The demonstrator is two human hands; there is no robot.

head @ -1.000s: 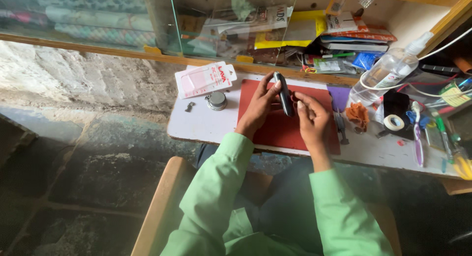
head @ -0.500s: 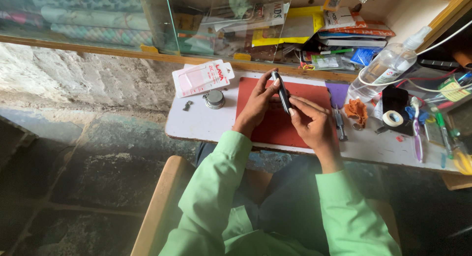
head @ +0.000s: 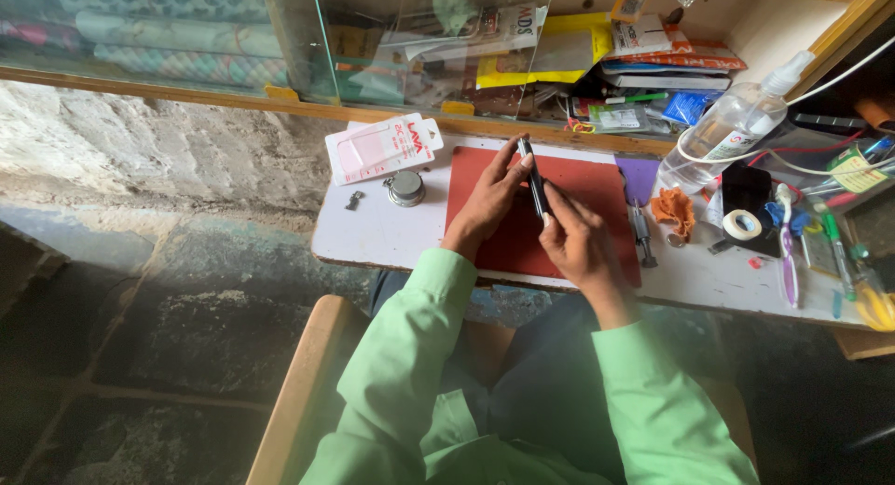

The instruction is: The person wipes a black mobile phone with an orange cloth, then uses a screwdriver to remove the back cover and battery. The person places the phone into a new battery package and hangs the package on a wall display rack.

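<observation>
Head view: my left hand and right hand pinch a slim dark phone on edge above the red mat, near the table's far edge, steadying it.

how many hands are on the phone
2: the left hand grips the dark phone from its left side, and the right hand holds its lower end, over the red mat.

Flat pink-and-white package at the surface's far-left corner; yellow packet behind glass; white-labelled clear spray bottle at right.
</observation>
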